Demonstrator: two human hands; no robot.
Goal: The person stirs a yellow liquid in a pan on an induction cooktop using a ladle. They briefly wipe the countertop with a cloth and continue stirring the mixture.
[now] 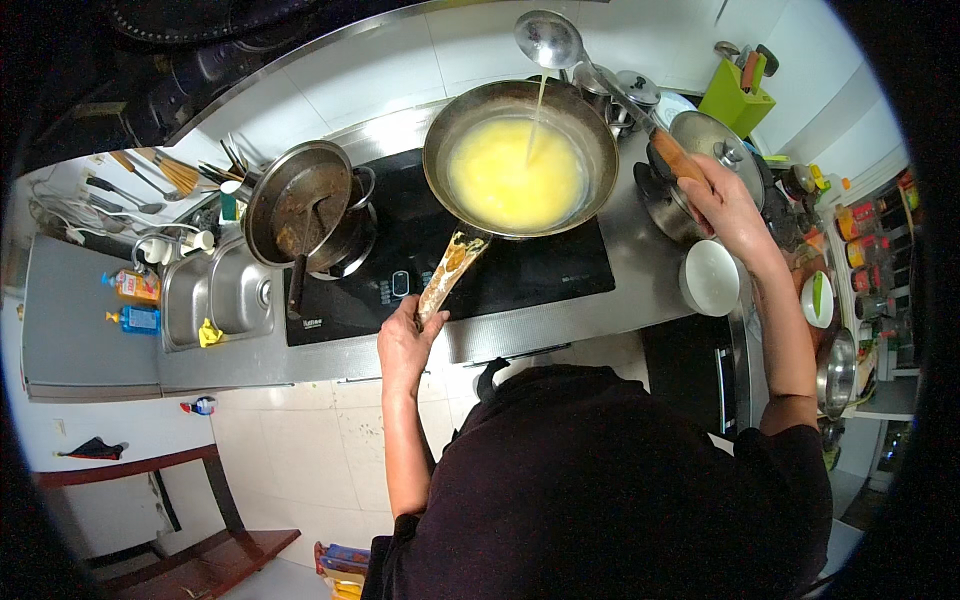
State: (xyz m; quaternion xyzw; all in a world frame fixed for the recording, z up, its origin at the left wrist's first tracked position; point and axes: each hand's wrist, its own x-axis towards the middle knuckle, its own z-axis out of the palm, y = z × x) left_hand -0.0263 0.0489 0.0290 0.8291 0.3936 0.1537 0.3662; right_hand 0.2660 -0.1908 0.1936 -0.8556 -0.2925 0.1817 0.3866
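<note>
My left hand (406, 337) grips the worn, patched handle (452, 271) of a frying pan (439, 161) over the black cooktop (397, 217). Yellow liquid, perhaps beaten egg, (510, 180) covers the pan's bottom in a rounded pool. In my right hand (724, 199) is the wooden handle of a metal ladle (550, 39), its bowl raised above the pan's far rim. A thin pale stream runs from the ladle down into the pool. Beside my right forearm stands a white bowl (709, 278); a lidded pot (667, 202) is just beneath that hand.
Left on the cooktop sits a second pan (289, 202) with a dark utensil in it. A double sink (240, 292) and soap bottles (137, 320) lie farther left. A green knife block (735, 97) stands at the back right, and spice jars (859, 255) line the right side.
</note>
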